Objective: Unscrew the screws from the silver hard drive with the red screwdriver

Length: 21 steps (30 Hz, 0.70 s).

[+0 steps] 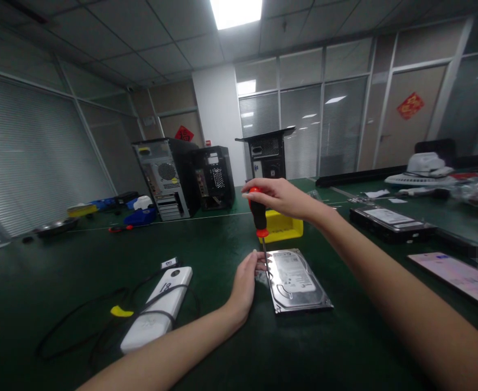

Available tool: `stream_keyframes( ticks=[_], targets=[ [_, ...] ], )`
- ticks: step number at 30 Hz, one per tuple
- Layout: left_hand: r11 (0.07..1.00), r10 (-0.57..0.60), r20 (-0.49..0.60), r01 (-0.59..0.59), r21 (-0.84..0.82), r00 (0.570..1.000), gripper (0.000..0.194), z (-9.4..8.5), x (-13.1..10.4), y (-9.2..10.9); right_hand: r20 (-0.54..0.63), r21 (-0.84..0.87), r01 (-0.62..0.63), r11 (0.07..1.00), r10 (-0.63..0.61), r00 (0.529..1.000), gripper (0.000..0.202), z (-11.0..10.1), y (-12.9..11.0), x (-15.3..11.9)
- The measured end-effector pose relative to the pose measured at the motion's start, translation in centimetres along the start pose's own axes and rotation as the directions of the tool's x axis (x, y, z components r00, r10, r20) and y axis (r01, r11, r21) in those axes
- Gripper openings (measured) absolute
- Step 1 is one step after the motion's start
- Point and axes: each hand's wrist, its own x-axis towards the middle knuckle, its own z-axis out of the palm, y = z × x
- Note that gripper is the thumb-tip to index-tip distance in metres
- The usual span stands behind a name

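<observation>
Holding screwdriver (259, 217) at hard drive's (298, 282) left edge: right hand (281, 196), grip clamped around tool's top end. Left hand (244, 282) at same edge; cannot tell if grip clamps drive. Drive lies flat on bench (239, 361). Advisable: shaft upright, pressure straight, drive braced.

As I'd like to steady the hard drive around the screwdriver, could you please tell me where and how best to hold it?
I'd take the hard drive by its side edges at the near end, coming low from the camera's side. It lies flat, label up, so the edges likely grip best; the left hand and screwdriver sit farther along the left edge.
</observation>
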Motion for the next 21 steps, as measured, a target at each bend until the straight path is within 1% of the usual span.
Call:
stream_keyframes(
  ticks=[1,4,7,9,11,14,17,19,21],
  targets=[
    [1.000,-0.001,0.002,0.001,-0.009,1.000,0.047,0.0,0.0,0.0,0.003,-0.010,-0.013,1.000,0.013,1.000,0.042,0.1,-0.2,0.0],
    [1.000,-0.010,-0.001,0.010,-0.010,1.000,0.046,0.1,0.1,0.0,0.050,0.037,-0.041,0.998,0.039,0.998,0.045,-0.1,-0.5,-0.1],
    [1.000,-0.015,-0.009,0.015,0.002,1.000,0.046,0.1,0.2,0.0,0.106,0.100,-0.041,0.994,0.031,0.994,0.046,-0.6,-0.2,-0.3],
    [1.000,-0.015,-0.010,0.015,0.007,1.000,0.045,0.1,0.2,0.0,0.113,0.123,-0.028,0.992,0.014,0.993,0.044,-0.9,0.0,-0.4],
    [1.000,-0.014,-0.008,0.014,0.017,1.000,0.044,0.0,0.1,0.0,0.089,0.094,-0.001,0.996,-0.008,0.996,0.042,-1.0,0.1,-0.5],
    [0.999,-0.015,0.001,0.015,0.030,1.000,0.043,0.0,0.0,0.0,0.036,-0.023,0.021,1.000,-0.020,0.999,0.040,-1.0,-0.2,-0.5],
    [0.999,-0.013,-0.006,0.013,0.039,1.000,0.043,0.0,0.0,0.1,0.029,-0.135,0.021,0.991,-0.017,0.999,0.038,-0.7,-0.6,-0.5],
    [0.999,-0.009,-0.013,0.010,0.039,1.000,0.043,0.1,0.0,0.1,0.047,-0.148,0.028,0.989,-0.022,0.999,0.037,-0.7,-0.7,-0.5],
    [1.000,-0.007,-0.013,0.007,0.030,1.000,0.043,0.1,0.0,0.1,0.067,-0.117,0.025,0.993,-0.018,0.998,0.037,-0.7,-0.7,-0.6]
  ],
)
